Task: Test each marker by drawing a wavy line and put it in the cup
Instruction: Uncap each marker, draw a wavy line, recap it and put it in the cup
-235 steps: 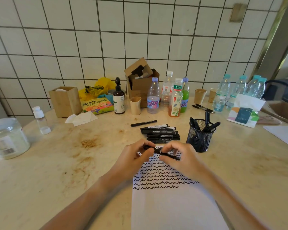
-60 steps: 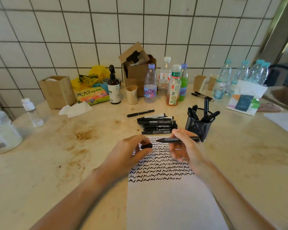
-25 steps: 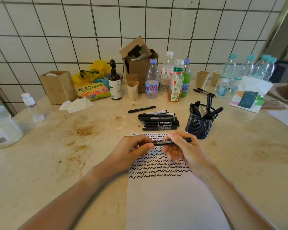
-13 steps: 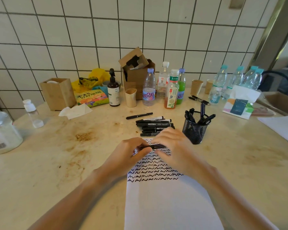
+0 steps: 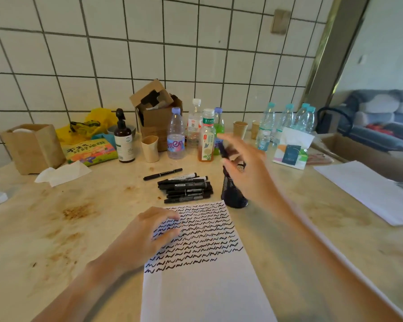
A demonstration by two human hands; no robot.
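My right hand (image 5: 249, 175) hovers, blurred, over the black mesh cup (image 5: 233, 196) and covers most of it. A black marker (image 5: 223, 148) stands upright between its thumb and fingers just above the cup's rim. My left hand (image 5: 147, 238) rests on the upper left of the white paper (image 5: 207, 287), fingers relaxed and holding nothing. Rows of black wavy lines (image 5: 200, 235) fill the top of that sheet. Several capped black markers (image 5: 186, 188) lie in a pile behind the paper, and one more marker (image 5: 162, 174) lies apart to their left.
Along the tiled wall stand drink bottles (image 5: 176, 135), a brown pump bottle (image 5: 124, 138), paper cups (image 5: 150, 148), a cardboard box (image 5: 158, 112), a brown bag (image 5: 33, 147) and a snack packet (image 5: 91, 151). A tissue (image 5: 63, 173) lies left; another sheet (image 5: 368, 189) lies right.
Half a second ago both hands held the marker over the paper. My right hand has since carried it up and right to the cup, and my left hand has let go and settled on the paper.
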